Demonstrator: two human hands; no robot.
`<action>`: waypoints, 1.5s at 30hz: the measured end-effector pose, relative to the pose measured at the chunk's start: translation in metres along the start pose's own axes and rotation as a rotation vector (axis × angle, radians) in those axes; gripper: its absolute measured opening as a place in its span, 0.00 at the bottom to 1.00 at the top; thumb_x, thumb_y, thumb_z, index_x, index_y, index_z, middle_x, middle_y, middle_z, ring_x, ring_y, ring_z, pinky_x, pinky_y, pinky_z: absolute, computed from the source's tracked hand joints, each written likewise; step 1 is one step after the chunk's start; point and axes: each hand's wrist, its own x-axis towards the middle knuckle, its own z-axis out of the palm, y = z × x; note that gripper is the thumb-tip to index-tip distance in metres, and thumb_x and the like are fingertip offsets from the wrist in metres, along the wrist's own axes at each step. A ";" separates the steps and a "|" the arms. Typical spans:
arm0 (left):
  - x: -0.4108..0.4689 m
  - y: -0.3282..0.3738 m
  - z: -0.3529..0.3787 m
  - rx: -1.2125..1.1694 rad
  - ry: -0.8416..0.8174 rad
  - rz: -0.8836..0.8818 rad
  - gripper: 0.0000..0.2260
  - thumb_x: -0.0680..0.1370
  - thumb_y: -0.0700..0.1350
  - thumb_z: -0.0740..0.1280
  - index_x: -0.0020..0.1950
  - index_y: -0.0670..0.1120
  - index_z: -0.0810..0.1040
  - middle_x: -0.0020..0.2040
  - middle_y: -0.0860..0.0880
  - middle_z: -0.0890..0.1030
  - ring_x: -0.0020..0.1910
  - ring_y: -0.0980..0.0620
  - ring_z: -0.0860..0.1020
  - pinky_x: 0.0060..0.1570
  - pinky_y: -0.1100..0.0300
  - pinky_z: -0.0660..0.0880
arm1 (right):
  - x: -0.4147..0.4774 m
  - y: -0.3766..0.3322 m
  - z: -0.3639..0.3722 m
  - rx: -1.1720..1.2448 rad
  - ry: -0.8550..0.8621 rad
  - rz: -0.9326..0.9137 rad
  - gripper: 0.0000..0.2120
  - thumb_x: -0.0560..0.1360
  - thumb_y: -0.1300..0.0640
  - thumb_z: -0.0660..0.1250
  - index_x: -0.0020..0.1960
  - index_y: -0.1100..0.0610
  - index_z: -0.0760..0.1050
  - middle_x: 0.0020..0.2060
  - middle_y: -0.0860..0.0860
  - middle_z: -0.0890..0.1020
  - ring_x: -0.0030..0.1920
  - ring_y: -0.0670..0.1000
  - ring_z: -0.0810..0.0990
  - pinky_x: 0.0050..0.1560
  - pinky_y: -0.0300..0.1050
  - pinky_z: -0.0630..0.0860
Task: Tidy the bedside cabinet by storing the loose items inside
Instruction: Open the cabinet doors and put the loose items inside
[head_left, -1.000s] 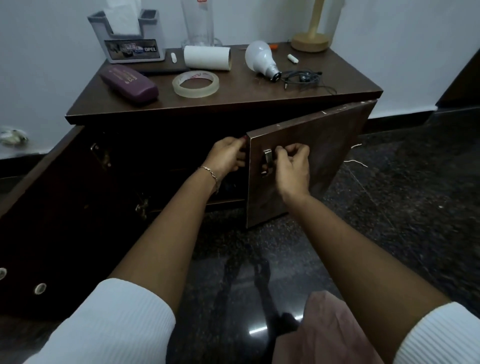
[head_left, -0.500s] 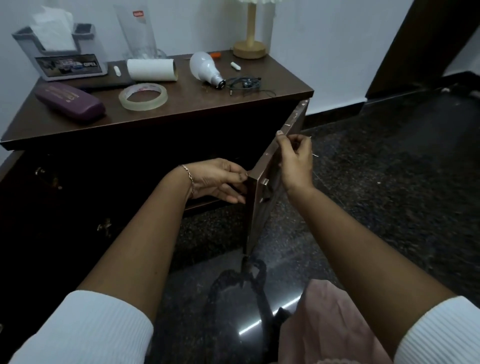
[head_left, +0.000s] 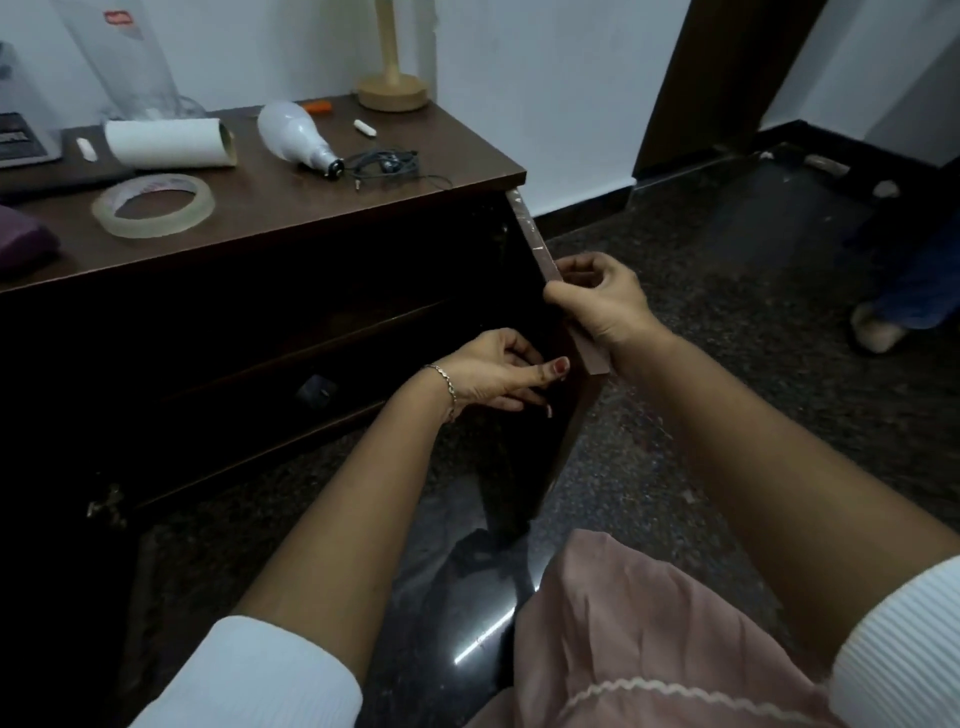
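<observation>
Right hand (head_left: 597, 299) at centre frame grips the top edge of the open dark-brown wooden cabinet door (head_left: 535, 244). Left hand (head_left: 493, 376), fingers curled, apparently holds nothing.

We see a dark brown wood-grain cabinet (head_left: 322, 208), its open door (head_left: 540, 260) a lighter reddish brown along the top edge. On its top lie a white bulb (head_left: 291, 132) with a silver base, a white paper roll (head_left: 166, 143), a clear, faintly yellowish tape ring (head_left: 153, 205), black earphones (head_left: 387, 163), and a purple case (head_left: 21, 249) at the left edge. Our sleeves (head_left: 270, 675) are white and ribbed, the skirt (head_left: 649, 639) dusty pink with pale trim. The floor (head_left: 727, 364) is black, speckled grey.
</observation>
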 end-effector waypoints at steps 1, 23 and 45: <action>0.005 0.000 0.006 0.004 0.019 0.014 0.16 0.71 0.54 0.72 0.50 0.47 0.71 0.46 0.47 0.83 0.48 0.49 0.83 0.52 0.53 0.77 | 0.002 -0.001 -0.007 -0.020 -0.008 -0.002 0.13 0.68 0.63 0.73 0.52 0.58 0.77 0.45 0.51 0.83 0.45 0.47 0.82 0.41 0.38 0.78; 0.085 0.009 0.081 0.165 0.228 0.173 0.17 0.71 0.45 0.73 0.56 0.42 0.72 0.51 0.47 0.77 0.54 0.49 0.76 0.55 0.54 0.73 | 0.038 0.004 -0.059 -1.150 0.141 -0.418 0.13 0.79 0.45 0.59 0.54 0.51 0.76 0.48 0.53 0.81 0.50 0.58 0.79 0.41 0.46 0.65; 0.034 0.005 0.008 0.208 0.491 0.120 0.23 0.72 0.45 0.72 0.64 0.42 0.70 0.62 0.43 0.76 0.63 0.47 0.75 0.64 0.52 0.71 | 0.020 -0.010 0.007 -1.350 0.101 -0.725 0.29 0.77 0.49 0.58 0.75 0.58 0.59 0.73 0.55 0.65 0.73 0.55 0.62 0.73 0.56 0.55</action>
